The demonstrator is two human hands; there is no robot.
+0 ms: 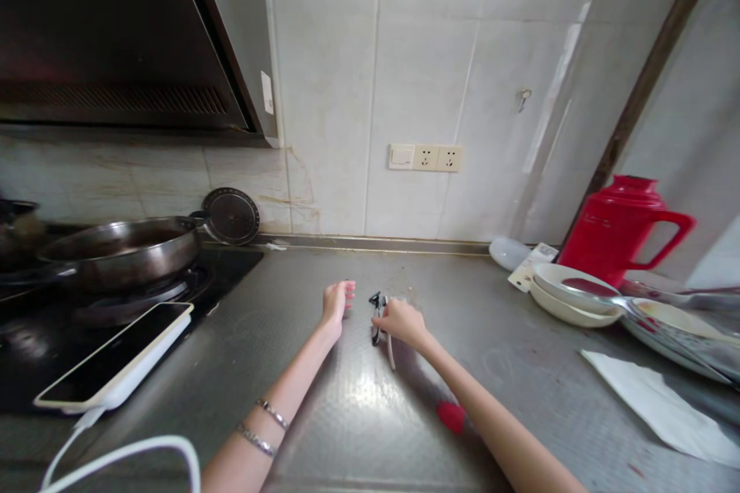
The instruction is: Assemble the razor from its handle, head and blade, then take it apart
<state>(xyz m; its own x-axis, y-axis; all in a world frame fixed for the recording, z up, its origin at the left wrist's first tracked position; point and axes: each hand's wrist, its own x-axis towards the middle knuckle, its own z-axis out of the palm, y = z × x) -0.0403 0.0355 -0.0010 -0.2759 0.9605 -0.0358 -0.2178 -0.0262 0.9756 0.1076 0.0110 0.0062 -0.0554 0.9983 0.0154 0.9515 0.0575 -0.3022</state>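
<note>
My right hand [400,320] is closed around a small tool with a black head and pale handles [378,308], held over the steel counter [358,400]. Its exact kind is hard to make out. My left hand [338,300] lies just left of it with fingers curled together, touching the counter, and nothing shows in it. Two bracelets [264,427] ring my left forearm. A small red object [450,416] lies on the counter under my right forearm.
A pan [124,250] sits on the black stove [35,339] at left, with a phone on a white power bank [116,358] and white cable [132,451]. Bowls [570,296], a red jug [621,227] and white paper [653,400] stand at right.
</note>
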